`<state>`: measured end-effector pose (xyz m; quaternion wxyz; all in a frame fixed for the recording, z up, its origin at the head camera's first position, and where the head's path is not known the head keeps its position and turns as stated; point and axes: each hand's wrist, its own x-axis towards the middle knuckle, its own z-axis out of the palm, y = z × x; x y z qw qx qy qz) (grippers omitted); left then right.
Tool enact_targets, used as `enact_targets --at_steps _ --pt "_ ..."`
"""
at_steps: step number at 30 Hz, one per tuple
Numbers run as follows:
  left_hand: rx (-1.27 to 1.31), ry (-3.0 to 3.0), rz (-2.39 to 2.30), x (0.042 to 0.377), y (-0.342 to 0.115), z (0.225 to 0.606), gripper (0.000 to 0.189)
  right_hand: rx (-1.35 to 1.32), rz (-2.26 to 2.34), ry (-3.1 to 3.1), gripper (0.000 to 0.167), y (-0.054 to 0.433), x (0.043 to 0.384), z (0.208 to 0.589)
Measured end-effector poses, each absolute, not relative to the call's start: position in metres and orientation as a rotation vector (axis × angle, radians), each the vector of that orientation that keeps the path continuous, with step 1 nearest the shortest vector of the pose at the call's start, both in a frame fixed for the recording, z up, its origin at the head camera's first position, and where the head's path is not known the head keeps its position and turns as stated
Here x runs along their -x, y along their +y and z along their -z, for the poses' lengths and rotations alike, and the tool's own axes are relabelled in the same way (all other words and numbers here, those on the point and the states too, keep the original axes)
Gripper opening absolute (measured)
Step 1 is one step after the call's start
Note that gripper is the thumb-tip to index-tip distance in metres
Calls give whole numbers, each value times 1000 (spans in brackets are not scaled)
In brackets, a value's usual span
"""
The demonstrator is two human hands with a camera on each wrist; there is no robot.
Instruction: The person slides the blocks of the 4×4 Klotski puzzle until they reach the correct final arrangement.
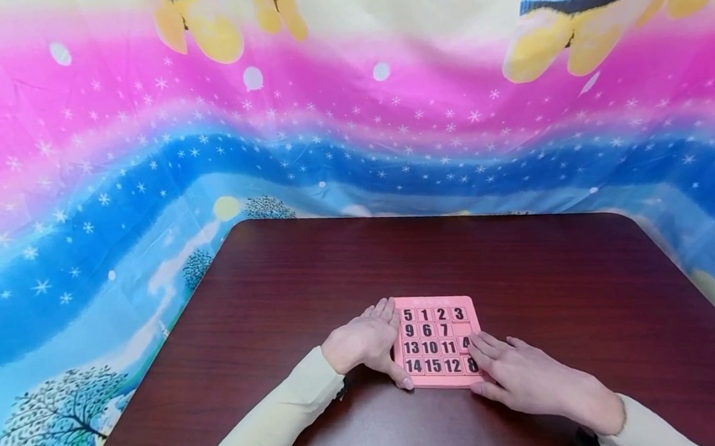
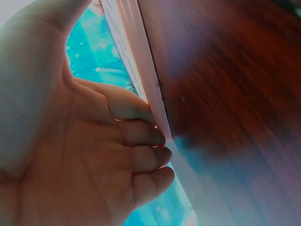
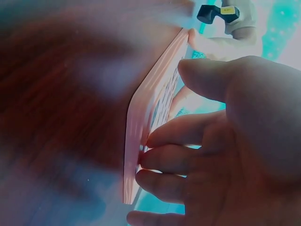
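A pink number slide puzzle (image 1: pixel 440 377) lies flat on the dark wooden table. Its black-numbered tiles stand in a square grid, with a gap at the right end of the second row, above the 4 tile (image 1: pixel 464 343). My left hand (image 1: pixel 367 341) rests along the puzzle's left edge, fingers near the top corner and thumb at the bottom corner. From the right, my right hand (image 1: pixel 527 377) reaches over the edge with extended fingers, its fingertips partly covering the 4 and 8 tiles. Both wrist views show fingertips against the puzzle's pink side (image 2: pixel 149 70).
The reddish-brown table (image 1: pixel 398 255) has rounded far corners. Behind and beside it hangs a colourful cloth (image 1: pixel 337 126) with snowflakes, trees and cartoon figures. Light sleeves (image 1: pixel 272 415) cover both forearms, and a black band (image 1: pixel 592 440) shows at the right wrist.
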<state>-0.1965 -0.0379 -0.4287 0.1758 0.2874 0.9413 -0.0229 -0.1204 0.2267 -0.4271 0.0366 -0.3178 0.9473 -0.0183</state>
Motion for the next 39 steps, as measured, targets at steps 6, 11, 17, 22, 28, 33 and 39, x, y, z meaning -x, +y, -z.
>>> enact_targets --at_steps 6,11,17,22,28,33,39 --pt "-811 2664 64 196 -38 429 134 933 66 2880 66 226 130 427" --pt "-804 2664 48 195 -38 430 134 882 85 2845 67 225 139 428" --pt "-807 2663 45 194 -37 432 134 842 98 2824 67 225 144 428" --pt "-811 2664 60 193 -36 432 133 835 132 2821 68 227 139 424" --pt "-839 2672 100 194 -35 432 133 882 174 2811 70 233 118 420" --pt "-827 2678 94 194 -36 431 133 988 126 2851 68 235 100 426" --pt "-808 2672 118 196 -36 429 134 1025 68 2897 69 235 89 431"
